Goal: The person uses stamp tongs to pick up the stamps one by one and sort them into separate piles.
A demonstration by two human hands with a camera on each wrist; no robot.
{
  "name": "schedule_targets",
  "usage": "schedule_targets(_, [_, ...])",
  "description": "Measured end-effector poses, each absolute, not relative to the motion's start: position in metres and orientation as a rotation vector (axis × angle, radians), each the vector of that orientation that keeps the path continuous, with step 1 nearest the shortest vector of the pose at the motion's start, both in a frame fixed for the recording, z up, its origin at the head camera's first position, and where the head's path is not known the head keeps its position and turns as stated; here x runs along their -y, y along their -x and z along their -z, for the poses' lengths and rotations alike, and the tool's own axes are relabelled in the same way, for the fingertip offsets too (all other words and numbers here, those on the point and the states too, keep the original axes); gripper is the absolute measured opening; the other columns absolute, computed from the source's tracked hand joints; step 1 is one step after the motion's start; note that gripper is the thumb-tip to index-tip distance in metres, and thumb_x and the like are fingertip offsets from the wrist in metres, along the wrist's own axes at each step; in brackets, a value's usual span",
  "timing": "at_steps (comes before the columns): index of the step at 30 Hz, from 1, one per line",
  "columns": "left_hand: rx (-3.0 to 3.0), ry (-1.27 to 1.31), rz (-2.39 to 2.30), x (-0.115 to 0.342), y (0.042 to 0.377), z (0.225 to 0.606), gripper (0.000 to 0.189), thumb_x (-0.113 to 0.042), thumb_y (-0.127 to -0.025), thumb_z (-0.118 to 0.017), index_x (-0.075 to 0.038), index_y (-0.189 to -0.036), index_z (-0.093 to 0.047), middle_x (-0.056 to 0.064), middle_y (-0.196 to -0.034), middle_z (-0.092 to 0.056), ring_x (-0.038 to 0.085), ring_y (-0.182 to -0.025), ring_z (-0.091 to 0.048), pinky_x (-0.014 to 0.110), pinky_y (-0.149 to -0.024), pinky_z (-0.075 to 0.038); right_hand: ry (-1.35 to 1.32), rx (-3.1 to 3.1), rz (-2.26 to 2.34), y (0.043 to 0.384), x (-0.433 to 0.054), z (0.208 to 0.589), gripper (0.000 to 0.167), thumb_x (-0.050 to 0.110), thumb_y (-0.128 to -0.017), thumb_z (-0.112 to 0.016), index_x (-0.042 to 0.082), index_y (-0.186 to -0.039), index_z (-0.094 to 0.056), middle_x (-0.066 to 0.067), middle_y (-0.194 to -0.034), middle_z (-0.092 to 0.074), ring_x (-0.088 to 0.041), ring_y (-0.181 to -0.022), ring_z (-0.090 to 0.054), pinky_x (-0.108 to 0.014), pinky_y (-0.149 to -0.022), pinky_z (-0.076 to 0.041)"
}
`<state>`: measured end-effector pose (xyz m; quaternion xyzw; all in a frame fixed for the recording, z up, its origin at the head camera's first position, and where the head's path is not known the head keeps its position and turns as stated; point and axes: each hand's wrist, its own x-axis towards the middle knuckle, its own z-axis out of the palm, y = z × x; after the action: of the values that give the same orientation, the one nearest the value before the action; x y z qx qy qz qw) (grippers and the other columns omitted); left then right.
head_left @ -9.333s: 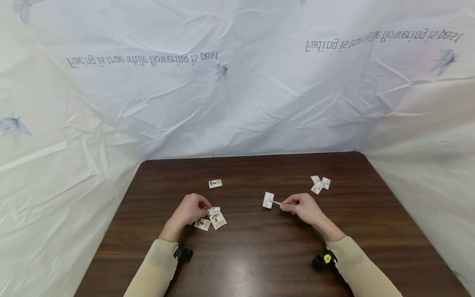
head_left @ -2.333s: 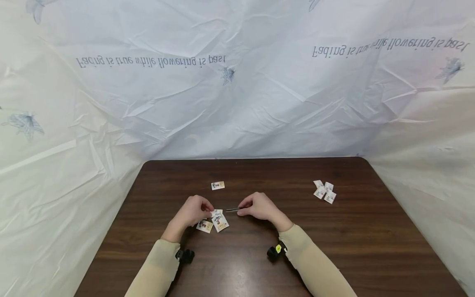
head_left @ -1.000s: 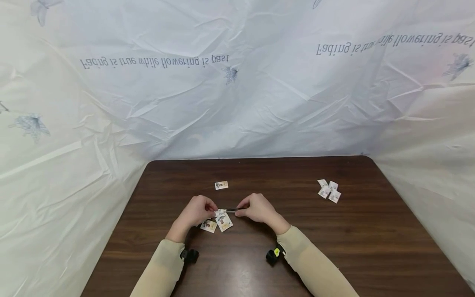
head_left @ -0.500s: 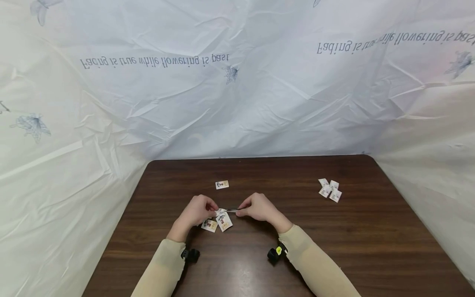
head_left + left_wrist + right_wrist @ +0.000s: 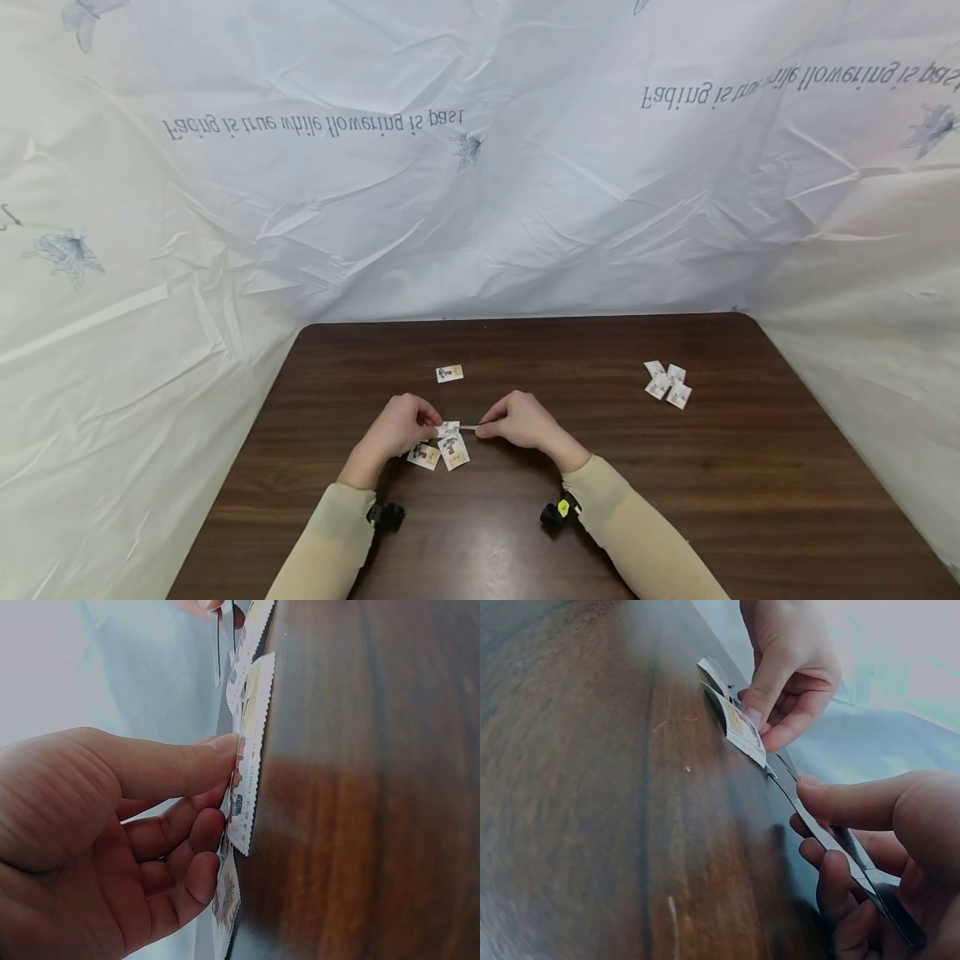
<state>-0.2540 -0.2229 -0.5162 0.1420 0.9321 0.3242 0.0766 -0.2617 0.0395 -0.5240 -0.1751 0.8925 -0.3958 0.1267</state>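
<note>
My left hand (image 5: 401, 421) pinches a postage stamp (image 5: 253, 750) low over the table, thumb on its printed face in the left wrist view. Other stamps lie close by: one (image 5: 453, 452) just in front of the fingers, another (image 5: 424, 456) beside the palm. Metal tweezers (image 5: 864, 879) are held by my right hand (image 5: 521, 422) between thumb and fingers. They point left, their tips right at the stamp's edge in the right wrist view. The prongs stand slightly apart in that view.
A single stamp (image 5: 449, 373) lies farther back on the dark wooden table (image 5: 562, 517). Toward the back right sits a loose group of several stamps (image 5: 658, 385). White printed sheeting (image 5: 525, 208) hangs behind the table and at both sides.
Earlier, the tweezers held a stamp farther right; the right group has since gained one. The right hand has moved left, bringing the tweezers to the left hand's stamps. The left hand stays nearly still.
</note>
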Motion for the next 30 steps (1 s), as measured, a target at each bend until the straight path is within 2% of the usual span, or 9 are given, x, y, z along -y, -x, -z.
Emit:
schedule_targets(9, [-2.791,-0.433,-0.967,0.2228,0.2539,0.5161,0.006,-0.001,-0.087,-0.085,-0.006,-0.088,-0.082,-0.007,-0.074,-0.067,0.009,-0.068,-0.06,0.03,-0.066,-0.052,0.488,-2.589,1.217,0.2571,-0.0332,0.5244,0.008,0.029,-0.09,-0.088,0.02,-0.09,-0.087,0.01,-0.089,-0.077,-0.009,-0.082,-0.065,-0.033,-0.074,-0.053])
schedule_targets(18, [-2.778,-0.439,-0.978,0.2245,0.2542,0.5168,0.005,-0.003,-0.088,-0.085,-0.007,-0.088,-0.082,-0.007,-0.075,-0.067,0.01,-0.068,-0.06,0.031,-0.065,-0.052,0.488,-2.598,1.215,0.2564,-0.0309,0.526,0.006,0.026,-0.09,-0.087,0.02,-0.089,-0.086,0.012,-0.084,-0.077,-0.007,-0.076,-0.064,-0.031,-0.071,-0.052])
schedule_targets(30, [-2.783,-0.45,-0.961,0.2242,0.2547,0.5149,0.005,-0.004,-0.088,-0.085,-0.008,-0.087,-0.082,-0.007,-0.076,-0.068,0.01,-0.068,-0.06,0.031,-0.065,-0.052,0.494,-2.584,1.224,0.2554,-0.0319,0.5247,0.005,0.025,-0.092,-0.085,0.021,-0.09,-0.086,0.011,-0.085,-0.077,-0.007,-0.077,-0.066,-0.033,-0.071,-0.053])
